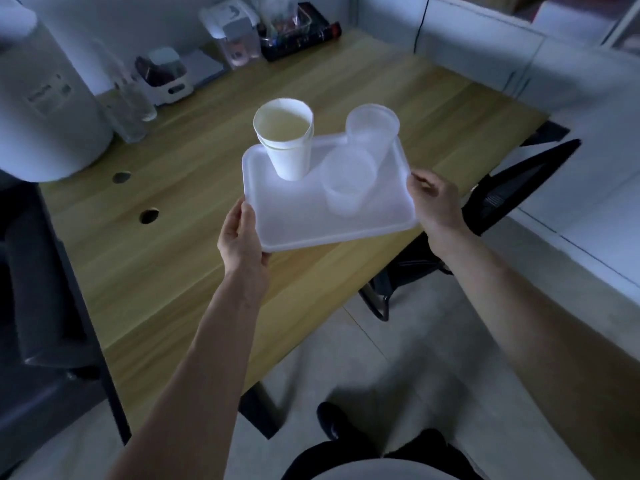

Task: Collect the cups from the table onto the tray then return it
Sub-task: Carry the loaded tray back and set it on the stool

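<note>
Both hands grasp the white tray [304, 226] by its short edges: left hand [240, 237] has thumb on the rim at the near-left corner with fingers curled under, right hand [434, 202] clamps the right edge the same way. Tray is lifted clear above the wooden table [145, 258], tilted slightly, near edge over the table's front edge.

On the tray, nearest: a translucent plastic cup [346, 187], upright, right of centre. Behind it, at the far-right corner, a second translucent cup [372, 131], upright. Far-left on the tray: a stack of white paper cups [287, 143], leaning a little, nested rims visible.

Table further back: two round cable holes [149, 216] at left, a clear glass [133, 109], a white box [166, 77] and a clear container [239, 32] near the wall. A black chair [519, 188] sits at the right of the table.
</note>
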